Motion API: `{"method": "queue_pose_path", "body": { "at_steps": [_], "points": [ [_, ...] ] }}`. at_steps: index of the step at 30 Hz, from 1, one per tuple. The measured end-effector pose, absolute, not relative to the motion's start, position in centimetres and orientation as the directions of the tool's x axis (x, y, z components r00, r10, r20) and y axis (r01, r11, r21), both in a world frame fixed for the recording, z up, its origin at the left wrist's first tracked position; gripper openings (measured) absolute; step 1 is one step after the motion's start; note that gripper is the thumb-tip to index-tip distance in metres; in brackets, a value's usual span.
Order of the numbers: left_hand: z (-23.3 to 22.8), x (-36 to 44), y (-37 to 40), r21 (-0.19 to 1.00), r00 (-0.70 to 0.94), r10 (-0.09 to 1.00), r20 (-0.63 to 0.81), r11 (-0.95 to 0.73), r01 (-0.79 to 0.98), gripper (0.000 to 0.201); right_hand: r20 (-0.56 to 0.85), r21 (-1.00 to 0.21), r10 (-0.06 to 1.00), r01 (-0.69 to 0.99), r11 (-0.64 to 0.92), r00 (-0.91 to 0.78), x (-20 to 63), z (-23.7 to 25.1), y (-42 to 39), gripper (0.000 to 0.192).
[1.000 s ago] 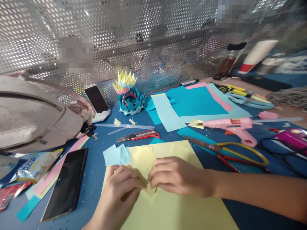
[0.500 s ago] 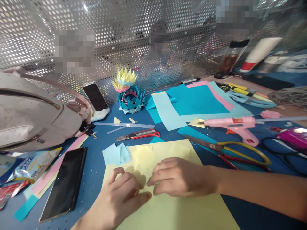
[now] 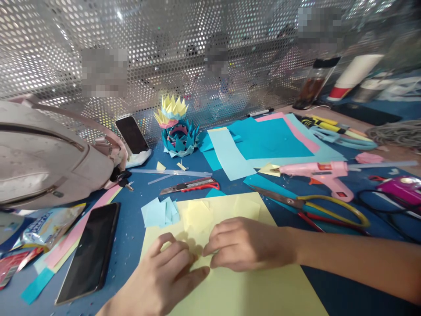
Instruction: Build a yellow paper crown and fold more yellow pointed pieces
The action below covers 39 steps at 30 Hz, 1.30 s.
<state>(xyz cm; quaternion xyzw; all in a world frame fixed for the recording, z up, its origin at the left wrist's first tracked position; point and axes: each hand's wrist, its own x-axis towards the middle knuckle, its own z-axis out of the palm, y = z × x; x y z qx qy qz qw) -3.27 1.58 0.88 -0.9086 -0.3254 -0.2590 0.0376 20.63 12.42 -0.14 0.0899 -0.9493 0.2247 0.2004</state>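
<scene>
My left hand (image 3: 164, 276) and my right hand (image 3: 246, 243) meet over a large pale yellow sheet (image 3: 250, 294) on the blue table. Between their fingertips they pinch a small yellow paper piece (image 3: 200, 260), mostly hidden by the fingers. A few loose yellow squares (image 3: 197, 215) lie on the sheet just beyond the hands. Small light blue squares (image 3: 159, 211) lie at its far left corner.
A black phone (image 3: 90, 252) lies left, a grey bag (image 3: 49, 158) beyond it. A red box cutter (image 3: 189, 186), scissors (image 3: 312, 206), a pink glue gun (image 3: 319, 173), blue and pink paper sheets (image 3: 269, 140) and a folded paper flower (image 3: 177, 129) lie behind. A perforated metal screen (image 3: 164, 52) closes the back.
My left hand has pulled back toward me and its fingers have spread flatter on the sheet. My right hand has stayed pinching the small yellow piece.
</scene>
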Motion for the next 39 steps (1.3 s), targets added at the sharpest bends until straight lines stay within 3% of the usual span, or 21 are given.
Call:
{"method": "queue_pose_path", "body": {
  "at_steps": [5, 10, 15, 27, 33, 39],
  "points": [
    [1.6, -3.2, 1.6, 0.124, 0.649, 0.618, 0.444, -0.759, 0.639, 0.016, 0.42, -0.417, -0.043, -0.235, 0.878, -0.907, 20.6, 0.0, 12.2, 0.027],
    [1.9, -3.3, 1.3, 0.018, 0.673, 0.599, 0.435, -0.752, 0.658, 0.026, 0.423, -0.423, -0.008, -0.206, 0.883, -0.906, 20.4, 0.1, 11.8, 0.033],
    [1.5, -3.9, 1.0, 0.001, 0.682, 0.614, 0.397, -0.744, 0.669, 0.029, 0.409, -0.401, 0.012, -0.168, 0.9, -0.912, 20.3, 0.1, 11.5, 0.03],
    [2.4, -4.0, 0.7, 0.131, 0.703, 0.669, 0.241, -0.74, 0.66, 0.029, 0.224, -0.301, 0.144, 0.072, 0.951, -0.964, 19.1, 0.4, 9.4, 0.041],
    [3.4, -3.8, 0.6, 0.214, 0.702, 0.695, 0.155, -0.717, 0.663, 0.035, 0.189, -0.226, 0.141, 0.096, 0.969, -0.972, 19.3, 0.5, 9.4, 0.052],
    [3.7, -3.8, 0.5, 0.234, 0.703, 0.696, 0.147, -0.715, 0.659, 0.039, 0.204, -0.148, 0.132, 0.103, 0.984, -0.97, 20.5, 1.8, 9.7, 0.044]
  ]
}}
